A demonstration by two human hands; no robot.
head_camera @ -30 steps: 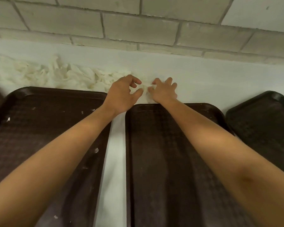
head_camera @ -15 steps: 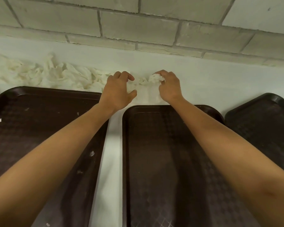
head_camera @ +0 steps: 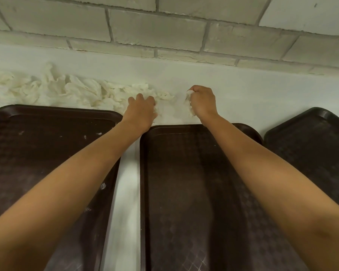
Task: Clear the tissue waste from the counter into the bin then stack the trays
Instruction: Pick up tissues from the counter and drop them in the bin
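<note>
Brick wall (head_camera: pixel 164 26): backdrop only, no part in the job.

Surface (head_camera: pixel 252 90): white, running along the foot of the wall; not yet cleared, by the look of it.

Left tray (head_camera: pixel 37 153), middle tray (head_camera: pixel 184 202), right tray (head_camera: pixel 311 141): dark brown, lying flat side by side on the surface, none on top of another. Strip of bare surface between left and middle; middle and right nearly touching at the far corners. Stacking judged not begun.

Tissue heap (head_camera: pixel 67 89): crumpled white, strung out behind the left tray from the left edge of view to near the middle of the surface. Bulk of the waste, not yet gathered.

Left hand (head_camera: pixel 140 112): at the right end of the heap, fingers curled down and clamped on tissue, a little white showing under the palm.

Right hand (head_camera: pixel 203 100): just behind the middle tray, apart from the left hand, fingers closed tight on a wad.

Wad (head_camera: pixel 189 99): white tissue bulging from the right fist.

Scraps (head_camera: pixel 103 185): small white flecks on the left tray.

Bin: not in view.

Standing, as a judgement: early in the first stage, gathering under way; binning and stacking yet to come.
</note>
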